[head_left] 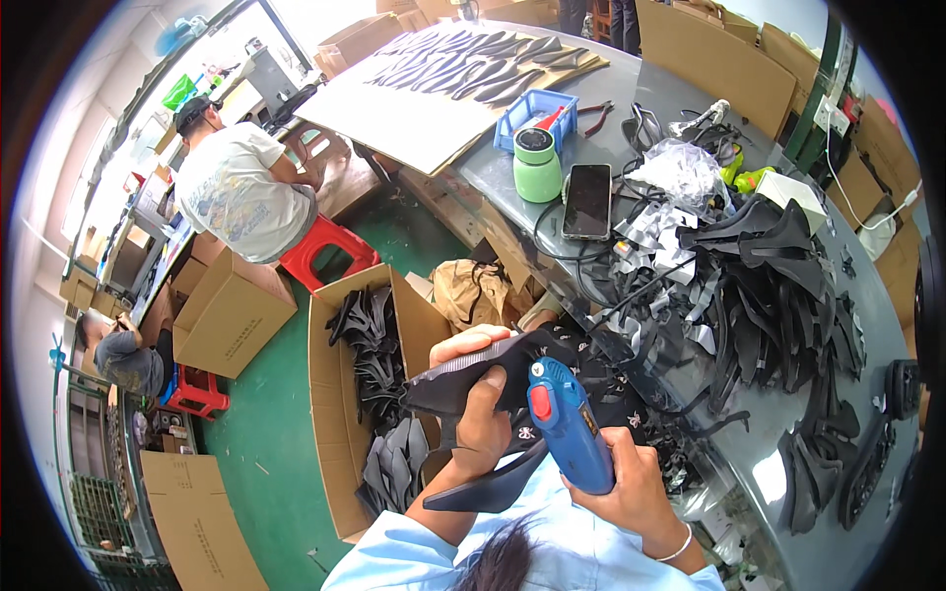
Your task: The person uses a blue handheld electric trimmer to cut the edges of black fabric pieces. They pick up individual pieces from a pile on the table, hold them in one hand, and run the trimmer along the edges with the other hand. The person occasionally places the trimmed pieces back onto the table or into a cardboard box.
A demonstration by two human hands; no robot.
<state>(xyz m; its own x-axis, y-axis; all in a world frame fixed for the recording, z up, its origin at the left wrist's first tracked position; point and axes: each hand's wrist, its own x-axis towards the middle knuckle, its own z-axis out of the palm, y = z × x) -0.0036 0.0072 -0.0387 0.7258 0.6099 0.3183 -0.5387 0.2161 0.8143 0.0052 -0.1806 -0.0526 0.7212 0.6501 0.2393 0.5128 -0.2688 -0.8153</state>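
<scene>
My left hand (483, 414) grips a black curved plastic piece (463, 379) with a ribbed edge, held up over my lap. A second dark curved piece (488, 488) hangs just below that hand. My right hand (631, 483) is closed around the handle of a blue glue gun (570, 424) with a red trigger. The gun's nozzle points up against the underside of the black piece. Both light blue sleeves enter from the lower edge.
A grey table (690, 108) at right carries a heap of black parts (778, 305), a phone (588, 201), a green flask (537, 164), a blue tray (537, 108) and cables. An open carton (340, 414) of black parts stands on the green floor. A person sits on a red stool (325, 251).
</scene>
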